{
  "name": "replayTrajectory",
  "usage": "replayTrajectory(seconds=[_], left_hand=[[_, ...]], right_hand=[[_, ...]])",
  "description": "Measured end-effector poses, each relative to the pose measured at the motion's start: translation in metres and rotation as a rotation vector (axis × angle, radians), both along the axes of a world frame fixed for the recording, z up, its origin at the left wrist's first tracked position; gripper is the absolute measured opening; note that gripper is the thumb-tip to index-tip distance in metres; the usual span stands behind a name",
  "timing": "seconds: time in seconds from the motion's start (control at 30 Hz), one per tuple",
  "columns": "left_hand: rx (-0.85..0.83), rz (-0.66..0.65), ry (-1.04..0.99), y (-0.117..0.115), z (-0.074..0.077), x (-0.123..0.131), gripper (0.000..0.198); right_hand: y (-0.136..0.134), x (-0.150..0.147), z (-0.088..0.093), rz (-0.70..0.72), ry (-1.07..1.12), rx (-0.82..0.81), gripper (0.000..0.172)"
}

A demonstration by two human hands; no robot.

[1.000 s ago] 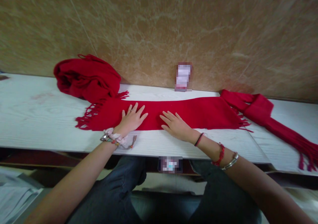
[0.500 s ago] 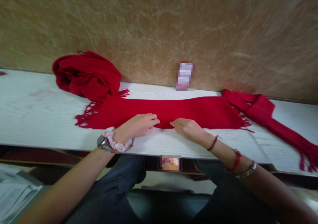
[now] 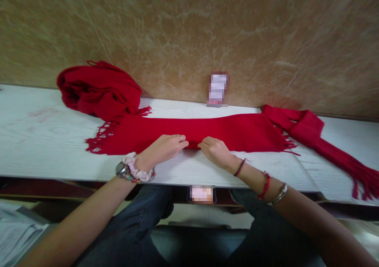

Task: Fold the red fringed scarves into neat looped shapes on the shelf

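Pinching the near edge of the red scarf [image 3: 245, 134] between the closed fingers of my left hand [image 3: 164, 149] and right hand [image 3: 215, 151], I take it either side of its middle, probably so that the edge lifts evenly instead of sagging or twisting. The scarf lies lengthwise on the white table [image 3: 174, 174] before me, spread flat, I think, to give a straight edge to grip, with a red bundle [image 3: 99, 89] behind its left end and another red strip [image 3: 314, 130] beside its right. It looks plain, soft and mostly smooth, with loose fringe [image 3: 99, 140] at both ends.
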State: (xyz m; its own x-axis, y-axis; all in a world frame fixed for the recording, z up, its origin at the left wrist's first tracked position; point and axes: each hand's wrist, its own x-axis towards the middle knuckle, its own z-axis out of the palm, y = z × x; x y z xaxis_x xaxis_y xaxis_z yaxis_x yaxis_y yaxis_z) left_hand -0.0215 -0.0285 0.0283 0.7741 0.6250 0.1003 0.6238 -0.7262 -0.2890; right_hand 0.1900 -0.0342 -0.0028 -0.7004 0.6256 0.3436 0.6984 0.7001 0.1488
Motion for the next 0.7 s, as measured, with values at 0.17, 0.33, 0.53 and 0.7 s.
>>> replayTrajectory(seconds=[0.17,0.33,0.53,0.7], left_hand=[[-0.027,-0.024,0.014,0.004,-0.003,-0.001,0.021],[-0.138,-0.003,0.023,0.002,-0.002,-0.011,0.033],[-0.323,0.121,0.077,-0.001,0.012,-0.032,0.051],[-0.588,0.091,0.032,0.046,0.043,-0.035,0.032]], right_hand=[[0.002,0.001,-0.006,0.042,0.037,0.064,0.019],[-0.003,0.009,-0.003,0.124,-0.014,0.098,0.017],[-0.009,0.008,0.006,0.134,-0.147,0.044,0.012],[-0.012,-0.007,0.009,0.144,-0.156,0.042,0.013]])
